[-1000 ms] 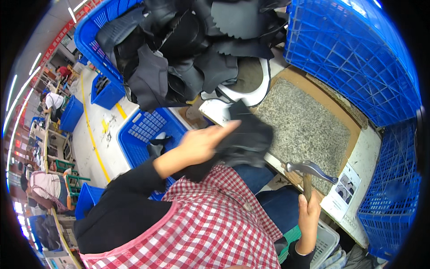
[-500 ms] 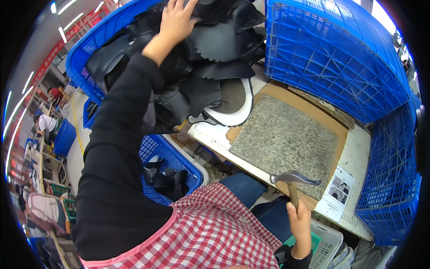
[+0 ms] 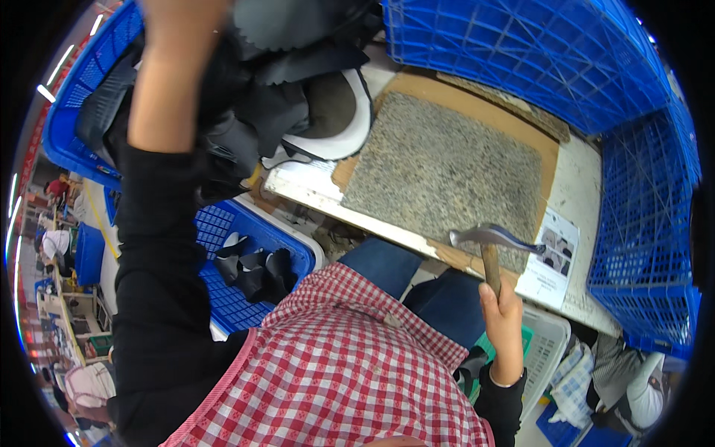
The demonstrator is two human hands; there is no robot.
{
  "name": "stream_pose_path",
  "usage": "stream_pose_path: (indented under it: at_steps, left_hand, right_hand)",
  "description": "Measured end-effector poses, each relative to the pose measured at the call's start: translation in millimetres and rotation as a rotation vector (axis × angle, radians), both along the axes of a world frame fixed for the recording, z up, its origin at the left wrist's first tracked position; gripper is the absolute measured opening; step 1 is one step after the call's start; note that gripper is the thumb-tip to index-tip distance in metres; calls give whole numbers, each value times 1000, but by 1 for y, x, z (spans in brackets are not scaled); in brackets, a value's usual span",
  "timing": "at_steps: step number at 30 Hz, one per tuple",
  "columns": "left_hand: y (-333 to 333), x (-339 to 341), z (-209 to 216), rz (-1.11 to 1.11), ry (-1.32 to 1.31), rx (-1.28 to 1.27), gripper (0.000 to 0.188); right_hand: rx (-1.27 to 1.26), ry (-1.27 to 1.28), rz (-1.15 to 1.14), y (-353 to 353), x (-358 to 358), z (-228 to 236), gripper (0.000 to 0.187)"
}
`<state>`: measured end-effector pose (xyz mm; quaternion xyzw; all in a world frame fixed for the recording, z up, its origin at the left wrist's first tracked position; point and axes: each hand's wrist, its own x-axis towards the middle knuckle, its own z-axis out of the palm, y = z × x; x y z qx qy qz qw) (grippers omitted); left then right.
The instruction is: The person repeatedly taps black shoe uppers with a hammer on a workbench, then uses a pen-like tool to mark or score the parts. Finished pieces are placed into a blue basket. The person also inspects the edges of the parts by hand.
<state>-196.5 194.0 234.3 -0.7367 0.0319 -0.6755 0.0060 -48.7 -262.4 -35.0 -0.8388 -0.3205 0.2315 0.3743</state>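
Observation:
My right hand [image 3: 504,320] is closed round the wooden handle of a hammer [image 3: 488,253]. Its curved metal head is held over the near edge of a speckled grey stone slab [image 3: 447,164]. Stretched up to the top edge of the view, my left hand [image 3: 182,37] is blurred over a heap of black leather pieces [image 3: 272,112], and its fingers are cut off. What it touches cannot be made out. One black piece with a broad white rim [image 3: 359,130] lies at the heap's right side, beside the slab.
A blue basket [image 3: 71,123] holds the heap. Large blue crates [image 3: 514,56] stand behind and right of the white table [image 3: 585,194]. A printed sheet [image 3: 551,261] lies right of the slab. Below, another blue basket [image 3: 223,298] holds black pieces; a pale basket [image 3: 547,339] stands near my right arm.
The view has shifted, so the table and baskets sit higher and further left. My left hand has moved to the top edge and blurred. The right hand still grips the hammer.

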Motion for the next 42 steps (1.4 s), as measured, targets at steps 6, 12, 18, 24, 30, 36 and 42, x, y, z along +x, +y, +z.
stream_pose_path:
  at_steps: [6, 12, 18, 24, 30, 36, 42]
  left_hand:
    - [-133, 135, -190, 149, 811, 334, 58]
    - [-127, 176, -238, -53, 1055, 200, 58]
    - [-131, 200, -210, -122, 1285, 137, 40]
    - [-125, 215, -192, -234, 1458, 43, 41]
    - [-123, 217, -189, -322, 1467, -31, 44]
    - [-114, 213, -206, -354, 1423, -98, 41]
    - [-156, 139, -282, -9, 706, -992, 60]
  right_hand:
    - [-9, -277, -118, -3, -18, -3, 23]
    - [-102, -470, -132, -19, 5, 4, 26]
    - [-65, -551, -74, 47, 36, 33, 25]
    - [-191, -798, 81, 76, 60, 20, 30]
    - [-248, -775, 103, 74, 65, 18, 30]
    - [-293, -686, 103, 68, 78, 5, 32]
    - [-206, -563, -29, 54, 74, -30, 36]
